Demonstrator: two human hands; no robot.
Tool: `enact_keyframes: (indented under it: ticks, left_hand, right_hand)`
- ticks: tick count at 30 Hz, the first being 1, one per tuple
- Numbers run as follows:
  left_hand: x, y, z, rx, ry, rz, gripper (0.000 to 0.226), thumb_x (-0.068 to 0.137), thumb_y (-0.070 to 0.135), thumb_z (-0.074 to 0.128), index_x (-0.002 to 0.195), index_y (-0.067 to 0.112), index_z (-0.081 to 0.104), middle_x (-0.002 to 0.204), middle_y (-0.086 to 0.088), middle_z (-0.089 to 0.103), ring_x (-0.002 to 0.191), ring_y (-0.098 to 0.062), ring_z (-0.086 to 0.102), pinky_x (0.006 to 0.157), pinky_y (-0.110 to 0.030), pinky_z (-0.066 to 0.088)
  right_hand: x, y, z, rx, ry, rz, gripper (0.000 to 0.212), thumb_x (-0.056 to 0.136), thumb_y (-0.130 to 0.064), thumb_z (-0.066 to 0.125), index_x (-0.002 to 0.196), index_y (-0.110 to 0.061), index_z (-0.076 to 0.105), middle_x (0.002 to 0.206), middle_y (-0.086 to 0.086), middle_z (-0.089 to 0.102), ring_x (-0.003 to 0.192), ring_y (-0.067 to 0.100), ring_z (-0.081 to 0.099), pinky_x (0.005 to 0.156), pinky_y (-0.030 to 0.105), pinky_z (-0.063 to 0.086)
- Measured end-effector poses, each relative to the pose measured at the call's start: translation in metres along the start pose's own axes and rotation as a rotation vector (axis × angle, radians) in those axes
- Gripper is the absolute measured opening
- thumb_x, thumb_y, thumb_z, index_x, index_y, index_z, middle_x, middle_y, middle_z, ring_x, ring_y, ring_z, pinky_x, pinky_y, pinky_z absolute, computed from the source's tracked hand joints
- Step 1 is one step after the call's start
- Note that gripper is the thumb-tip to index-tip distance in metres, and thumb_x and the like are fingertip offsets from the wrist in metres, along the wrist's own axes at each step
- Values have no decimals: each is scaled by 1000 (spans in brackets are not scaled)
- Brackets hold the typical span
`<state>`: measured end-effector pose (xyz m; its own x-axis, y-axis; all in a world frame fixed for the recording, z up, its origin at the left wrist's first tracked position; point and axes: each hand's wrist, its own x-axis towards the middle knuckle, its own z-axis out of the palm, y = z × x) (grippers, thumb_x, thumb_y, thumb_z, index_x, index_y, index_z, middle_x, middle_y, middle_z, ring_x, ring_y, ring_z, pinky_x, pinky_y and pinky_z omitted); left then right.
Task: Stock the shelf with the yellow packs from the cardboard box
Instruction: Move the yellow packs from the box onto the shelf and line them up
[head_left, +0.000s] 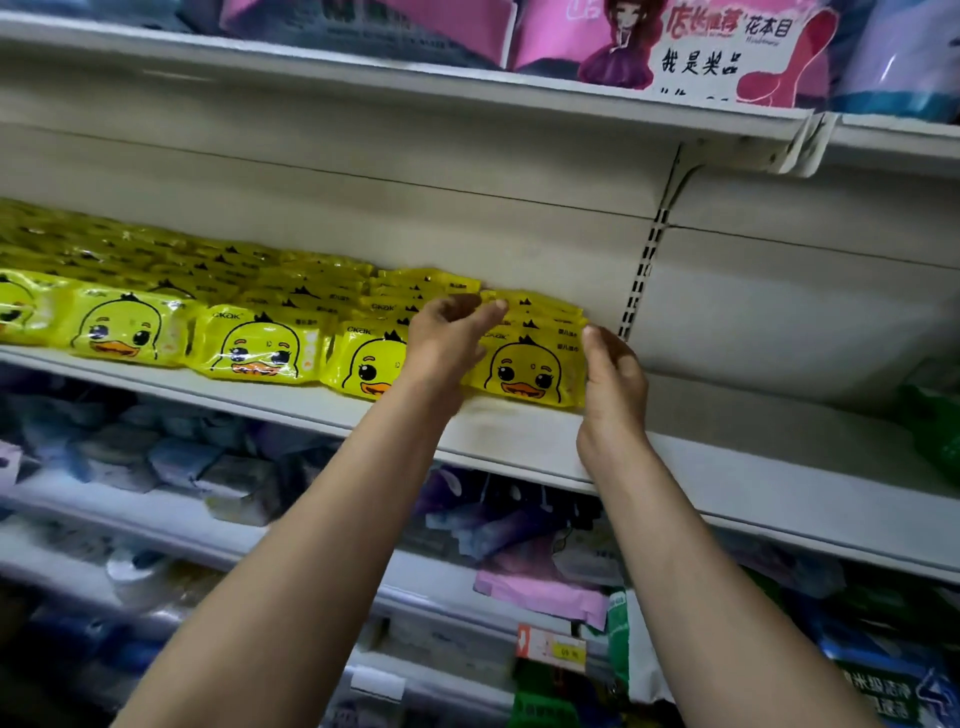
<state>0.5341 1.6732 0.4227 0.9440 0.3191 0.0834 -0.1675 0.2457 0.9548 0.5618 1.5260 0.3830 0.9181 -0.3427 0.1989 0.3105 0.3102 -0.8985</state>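
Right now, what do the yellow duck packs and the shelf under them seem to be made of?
The yellow duck packs look like soft glossy plastic film: bright glare streaks and wrinkles run across the printed faces. The shelf looks like painted sheet metal, matte off-white, with a thin folded front lip and a slotted upright behind it; the metal is a guess. The left hand and right hand flank the rightmost stack.

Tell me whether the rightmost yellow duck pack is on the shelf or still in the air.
On the shelf: the rightmost pack rests its bottom edge on the shelf board, front of its row, between the left hand and right hand.
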Motion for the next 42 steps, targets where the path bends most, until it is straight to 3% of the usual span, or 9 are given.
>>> enact_keyframes:
  ticks: [4, 8, 10, 14, 21, 24, 32, 37, 42]
  left_hand:
    - [-21, 4, -25, -70, 111, -12, 39, 83, 20, 77, 117, 6, 62, 116, -8, 67, 98, -11, 63, 90, -37, 53]
    - [-37, 11, -57, -79, 167, -4, 34, 84, 21, 76, 114, 9, 64, 114, -6, 69, 96, -7, 62, 92, -38, 52]
    - [-43, 15, -75, -85, 188, -3, 30, 85, 21, 75, 111, 11, 63, 114, -7, 68, 95, -9, 61, 92, -38, 51]
    - [-49, 25, -115, -121, 200, -8, 30, 86, 21, 74, 112, 12, 62, 115, -6, 67, 96, -10, 60, 91, -35, 49]
    - [-61, 52, -230, -131, 274, 22, 31, 87, 19, 72, 114, 9, 62, 89, 2, 66, 81, -3, 59, 87, -33, 47]
    - [-69, 63, -300, -106, 337, 43, 29, 86, 21, 73, 111, 13, 63, 92, 4, 66, 84, -5, 59, 82, -32, 47]
    - [-107, 80, -486, -64, 544, 59, 21, 83, 21, 76, 99, 17, 63, 91, 3, 64, 86, -10, 60, 76, -31, 48]
    - [-135, 84, -582, -104, 711, 44, 18, 85, 16, 73, 98, 16, 61, 88, 1, 66, 69, -4, 60, 63, -22, 46]
    - [-147, 75, -661, -111, 869, -7, 17, 84, 19, 75, 95, 19, 62, 94, 1, 66, 86, -11, 59, 80, -34, 47]
  right_hand:
    - [-14, 2, 20, 9, -88, 14, 24, 93, -25, 68, 111, -9, 66, 111, 6, 71, 102, 17, 66, 96, 36, 51]
    - [-37, 6, 47, 20, -165, 59, 28, 94, -19, 67, 118, -6, 63, 96, -10, 67, 78, -11, 62, 73, 6, 46]
    - [-52, 11, 60, 14, -192, 77, 29, 93, -18, 67, 120, -7, 62, 98, -9, 66, 75, -15, 61, 68, 2, 44]
    - [-86, 13, 92, -10, -238, 106, 36, 92, -23, 68, 124, -8, 61, 104, -7, 66, 85, -7, 61, 72, 10, 47]
    - [-167, 36, 185, -1, -302, 144, 32, 94, -23, 67, 123, -11, 60, 104, -8, 65, 75, -18, 60, 68, 2, 44]
    - [-219, 54, 235, 9, -379, 200, 32, 93, -25, 67, 122, -12, 61, 105, -10, 66, 81, -16, 60, 76, 9, 43]
    - [-356, 118, 361, -5, -548, 325, 25, 93, -26, 67, 116, -18, 61, 106, -8, 66, 89, -7, 58, 78, 15, 41]
    - [-429, 163, 424, -22, -679, 412, 21, 92, -24, 68, 110, -15, 62, 109, 2, 66, 96, 10, 61, 88, 24, 48]
    - [-477, 212, 477, -74, -815, 474, 22, 93, -26, 68, 108, -11, 65, 114, 7, 70, 103, 18, 64, 94, 31, 48]
